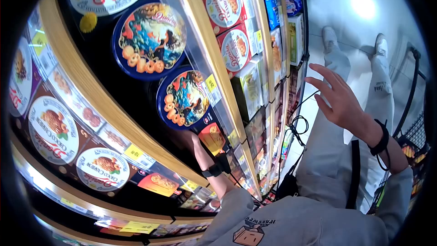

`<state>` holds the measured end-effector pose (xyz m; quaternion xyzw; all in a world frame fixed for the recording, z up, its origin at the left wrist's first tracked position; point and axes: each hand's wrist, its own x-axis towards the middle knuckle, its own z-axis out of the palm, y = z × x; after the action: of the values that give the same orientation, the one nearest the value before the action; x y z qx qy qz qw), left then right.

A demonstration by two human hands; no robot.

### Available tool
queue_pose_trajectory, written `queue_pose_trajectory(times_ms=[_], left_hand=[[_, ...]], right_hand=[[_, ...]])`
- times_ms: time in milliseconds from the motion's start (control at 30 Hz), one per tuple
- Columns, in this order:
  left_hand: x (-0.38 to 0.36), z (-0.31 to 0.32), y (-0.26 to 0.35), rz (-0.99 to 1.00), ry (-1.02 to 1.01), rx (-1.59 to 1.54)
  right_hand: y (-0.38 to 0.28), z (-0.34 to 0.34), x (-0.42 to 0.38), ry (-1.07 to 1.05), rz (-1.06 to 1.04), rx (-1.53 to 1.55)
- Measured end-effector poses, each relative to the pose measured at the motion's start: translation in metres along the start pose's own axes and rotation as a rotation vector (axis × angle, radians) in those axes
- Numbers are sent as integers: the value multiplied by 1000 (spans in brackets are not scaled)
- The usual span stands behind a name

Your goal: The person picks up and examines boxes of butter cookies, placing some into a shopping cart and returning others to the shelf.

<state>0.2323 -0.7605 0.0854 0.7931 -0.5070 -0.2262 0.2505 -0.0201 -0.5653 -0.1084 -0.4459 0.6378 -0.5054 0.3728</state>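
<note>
My left hand (184, 138) reaches into the shelf beside a round blue cookie tin (185, 99) with a colourful picture and cookies on its lid. Its fingers are hidden behind the tin's lower side, so I cannot tell whether they grip it. A second, matching blue tin (150, 41) stands right behind the first. An orange and black cookie box (212, 137) is close to my left wrist. Out over the floor, in front of my legs, my right hand (336, 94) is raised with fingers spread and nothing in them. Black straps circle both wrists.
Wooden shelf edges (109, 105) with price tags run past me. Round-labelled Danisa boxes (53, 130) fill the shelf on the left, and red ones (223, 4) the shelf on the right. Black cables (298, 125) hang near my legs. A wire cart (413, 130) stands at right.
</note>
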Motion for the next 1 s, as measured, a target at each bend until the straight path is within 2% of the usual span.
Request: queue_pose_trajectory(times_ms=[133,167,233,267,333,367,400,433,467,500,533,567,633,700,767,800,933,1000], left_hand=[[-10,-7,7,-167,-186,-52],[39,-31,-29,95,-191,94],[137,-76,-100,628,-42,435],[118,-67,-87,623,-45,416],[34,-20,-20,425,5,366],[9,-4,-5,318,16,323],[-4,-1,-11,895,71,337],[-38,-5,-5,888,35,329],[-69,-16,-18,1014,-163,148],[-81,-14,-15,1121,-351,78],[-89,-16,-7,1039,-684,68],[-105,-9,29,1046,-959,160],[-121,7,78,1161,-1295,316],[-135,22,109,1428,-1295,310],[-156,30,138,1382,-1400,193],[-161,28,146,1437,-1395,186],[-228,51,181,1721,-1391,244],[-275,64,191,1806,-1527,263]], right_hand=[[-4,1,5,105,0,33],[-6,0,6,113,-2,27],[-15,-5,8,136,-28,10],[-22,-8,8,129,-31,3],[-33,-17,3,135,-55,-12],[-40,-30,-3,164,-99,-16],[-51,-48,-9,168,-51,-28],[-66,-67,-19,177,20,-52],[-99,-119,-54,255,113,-58],[-115,-135,-62,362,162,27],[-126,-150,-82,431,218,37],[-137,-162,-105,519,263,55],[-171,-179,-148,675,343,69],[-194,-174,-191,819,377,-38],[-233,-172,-230,888,388,9],[-237,-169,-234,961,309,8],[-257,-160,-309,1134,300,-20],[-252,-154,-348,1277,325,21]])
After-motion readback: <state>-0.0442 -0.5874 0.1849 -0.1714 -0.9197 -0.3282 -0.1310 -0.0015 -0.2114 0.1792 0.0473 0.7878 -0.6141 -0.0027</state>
